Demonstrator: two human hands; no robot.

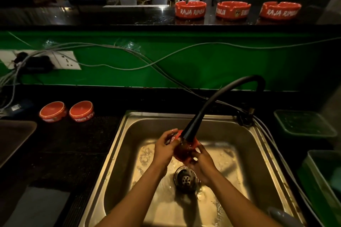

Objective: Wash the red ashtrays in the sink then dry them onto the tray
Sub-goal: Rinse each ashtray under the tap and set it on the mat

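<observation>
Head view. Both hands hold one red ashtray (184, 148) over the steel sink (245, 134), directly under the black spray head of the bent faucet (221, 101). The left hand (165, 148) grips the ashtray's left side, fingers curled over its rim; the right hand (200, 160) grips its lower right side, fingers curled round the edge. Water lies on the sink floor around the drain (185, 179), which sits just below the hands.

Two more red ashtrays (53, 111) (81, 111) lie upside down, side by side, on the dark counter (73, 143) left of the sink. Three red ashtrays (190, 9) (233, 10) (281, 10) stand upright in a row on the raised bar top (129, 14) behind the green wall (221, 61). A dark tray (13, 134) shows at the left edge, well apart from the sink. Grey cables (129, 49) run across the green wall from a white socket plate (68, 60).
</observation>
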